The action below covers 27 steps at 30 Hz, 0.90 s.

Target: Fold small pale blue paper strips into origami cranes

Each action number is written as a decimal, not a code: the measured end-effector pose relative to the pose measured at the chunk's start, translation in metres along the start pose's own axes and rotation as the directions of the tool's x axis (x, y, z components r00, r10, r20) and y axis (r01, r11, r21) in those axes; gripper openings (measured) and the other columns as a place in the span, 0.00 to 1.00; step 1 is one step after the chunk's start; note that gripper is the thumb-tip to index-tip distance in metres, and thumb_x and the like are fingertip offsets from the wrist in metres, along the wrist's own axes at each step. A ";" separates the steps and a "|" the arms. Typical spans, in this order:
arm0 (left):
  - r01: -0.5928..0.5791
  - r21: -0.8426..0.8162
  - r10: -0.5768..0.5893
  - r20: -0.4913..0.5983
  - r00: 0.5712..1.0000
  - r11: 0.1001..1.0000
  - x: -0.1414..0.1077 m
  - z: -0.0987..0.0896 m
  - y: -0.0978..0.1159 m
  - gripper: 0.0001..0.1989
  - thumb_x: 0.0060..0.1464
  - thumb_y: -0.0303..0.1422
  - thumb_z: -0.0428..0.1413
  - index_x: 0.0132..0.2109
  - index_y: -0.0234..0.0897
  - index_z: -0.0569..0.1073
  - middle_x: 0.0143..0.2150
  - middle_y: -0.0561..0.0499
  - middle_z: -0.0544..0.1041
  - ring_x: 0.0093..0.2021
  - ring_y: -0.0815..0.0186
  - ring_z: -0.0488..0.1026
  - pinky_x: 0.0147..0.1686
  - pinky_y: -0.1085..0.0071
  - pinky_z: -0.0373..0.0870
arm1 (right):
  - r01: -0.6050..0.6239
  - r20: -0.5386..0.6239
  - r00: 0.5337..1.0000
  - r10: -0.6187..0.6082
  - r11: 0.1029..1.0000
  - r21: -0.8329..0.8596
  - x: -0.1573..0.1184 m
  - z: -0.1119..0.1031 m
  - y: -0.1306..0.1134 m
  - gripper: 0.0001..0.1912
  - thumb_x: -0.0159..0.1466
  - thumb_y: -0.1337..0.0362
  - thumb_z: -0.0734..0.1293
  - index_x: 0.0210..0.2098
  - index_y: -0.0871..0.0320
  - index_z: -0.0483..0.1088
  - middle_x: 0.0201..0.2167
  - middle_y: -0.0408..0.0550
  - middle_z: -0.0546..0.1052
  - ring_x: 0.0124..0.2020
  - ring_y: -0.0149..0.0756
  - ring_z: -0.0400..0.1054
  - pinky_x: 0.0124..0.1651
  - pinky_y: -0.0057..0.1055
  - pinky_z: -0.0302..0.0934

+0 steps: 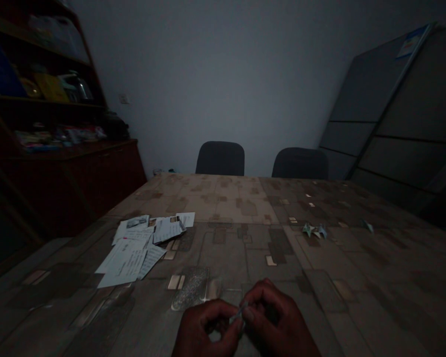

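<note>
Close to the table's near edge, my left hand [204,327] and my right hand [278,315] meet over the patterned tablecloth [230,258]. Between the thumbs and fingers of both is a small, pale folded piece of paper [240,311], mostly hidden by the fingertips. Both hands are closed in a pinch on it. Farther off to the right lie a few small folded paper figures [314,231], pointed like origami cranes. One more small folded figure [367,226] sits farther right.
Loose printed sheets [124,260] overlap on the table's left side. Two dark chairs [220,158] stand behind the far edge. A wooden shelf unit [78,153] with assorted goods is at the left; grey panels [360,94] stand at the right. The room is dim.
</note>
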<state>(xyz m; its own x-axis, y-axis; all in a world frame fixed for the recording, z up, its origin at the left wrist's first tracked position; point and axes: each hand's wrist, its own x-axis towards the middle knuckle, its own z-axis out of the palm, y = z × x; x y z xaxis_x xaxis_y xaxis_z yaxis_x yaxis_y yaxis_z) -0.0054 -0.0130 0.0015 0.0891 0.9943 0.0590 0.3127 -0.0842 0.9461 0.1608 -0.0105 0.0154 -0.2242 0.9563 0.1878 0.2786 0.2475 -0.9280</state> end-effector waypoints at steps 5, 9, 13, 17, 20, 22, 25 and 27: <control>0.041 0.008 -0.042 0.026 0.999 0.999 0.001 -0.002 0.014 0.09 0.44 0.33 0.56 0.21 0.36 0.74 0.17 0.54 0.70 0.20 0.68 0.63 0.22 0.74 0.57 | 0.019 -0.056 0.998 -0.019 1.000 0.009 0.000 0.003 -0.001 0.08 0.61 0.61 0.64 0.27 0.56 0.67 0.24 0.41 0.65 0.30 0.36 0.61 0.38 0.33 0.55; 0.098 -0.025 -0.097 0.056 0.994 0.995 0.001 -0.001 0.012 0.09 0.43 0.35 0.56 0.21 0.36 0.73 0.18 0.54 0.69 0.22 0.68 0.61 0.22 0.73 0.56 | -0.057 0.004 0.998 0.057 0.995 0.083 0.003 0.001 -0.003 0.07 0.60 0.59 0.65 0.30 0.57 0.67 0.26 0.41 0.65 0.29 0.35 0.60 0.34 0.30 0.55; 0.077 -0.002 -0.077 0.091 0.993 0.997 0.002 -0.001 0.008 0.09 0.43 0.35 0.56 0.21 0.36 0.73 0.19 0.54 0.69 0.22 0.68 0.61 0.23 0.73 0.55 | 0.012 0.014 1.000 -0.013 0.998 0.055 0.005 -0.002 -0.004 0.11 0.61 0.58 0.65 0.26 0.56 0.64 0.25 0.40 0.64 0.29 0.35 0.59 0.34 0.30 0.53; 0.118 -0.027 -0.112 0.154 0.982 0.993 0.004 -0.002 0.009 0.08 0.42 0.35 0.57 0.22 0.35 0.73 0.18 0.56 0.66 0.20 0.70 0.57 0.20 0.74 0.50 | -0.043 -0.007 0.999 0.045 0.990 0.132 0.003 0.001 -0.003 0.17 0.63 0.51 0.64 0.25 0.56 0.61 0.24 0.39 0.62 0.28 0.34 0.57 0.32 0.29 0.52; 0.194 -0.101 -0.174 0.180 0.968 0.976 0.005 -0.003 0.010 0.08 0.41 0.34 0.60 0.21 0.36 0.72 0.17 0.57 0.66 0.19 0.71 0.58 0.20 0.74 0.52 | -0.136 0.007 0.990 0.138 0.970 0.203 0.004 0.000 -0.004 0.21 0.62 0.47 0.65 0.24 0.56 0.60 0.21 0.38 0.60 0.26 0.32 0.55 0.30 0.28 0.51; 0.271 -0.157 -0.236 0.211 0.949 0.950 0.006 -0.002 0.011 0.10 0.40 0.35 0.63 0.21 0.36 0.71 0.17 0.57 0.69 0.19 0.71 0.62 0.21 0.75 0.55 | -0.177 -0.008 0.983 0.183 0.957 0.231 0.006 -0.003 -0.006 0.23 0.63 0.45 0.62 0.23 0.56 0.61 0.20 0.38 0.61 0.24 0.32 0.55 0.29 0.28 0.51; 0.373 -0.233 -0.312 0.260 0.914 0.898 0.006 -0.001 0.012 0.13 0.39 0.36 0.65 0.21 0.36 0.70 0.18 0.53 0.74 0.18 0.70 0.67 0.21 0.75 0.58 | -0.169 -0.037 0.983 0.180 0.966 0.194 0.009 -0.008 -0.009 0.22 0.65 0.47 0.59 0.26 0.58 0.67 0.24 0.42 0.66 0.27 0.33 0.59 0.32 0.29 0.54; 0.394 -0.277 -0.321 0.273 0.907 0.876 0.006 0.000 0.011 0.14 0.39 0.37 0.66 0.21 0.35 0.69 0.17 0.53 0.74 0.17 0.71 0.67 0.21 0.75 0.59 | -0.151 -0.033 0.987 0.156 0.980 0.131 0.009 -0.007 -0.010 0.15 0.61 0.52 0.65 0.28 0.58 0.69 0.25 0.42 0.67 0.28 0.34 0.60 0.32 0.29 0.54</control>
<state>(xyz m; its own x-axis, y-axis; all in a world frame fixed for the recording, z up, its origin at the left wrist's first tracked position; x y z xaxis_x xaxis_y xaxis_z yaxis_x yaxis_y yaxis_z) -0.0014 -0.0082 0.0121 0.2391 0.9106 -0.3371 0.0468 0.3360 0.9407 0.1629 -0.0034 0.0283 -0.1470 0.9878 0.0511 0.1842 0.0781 -0.9798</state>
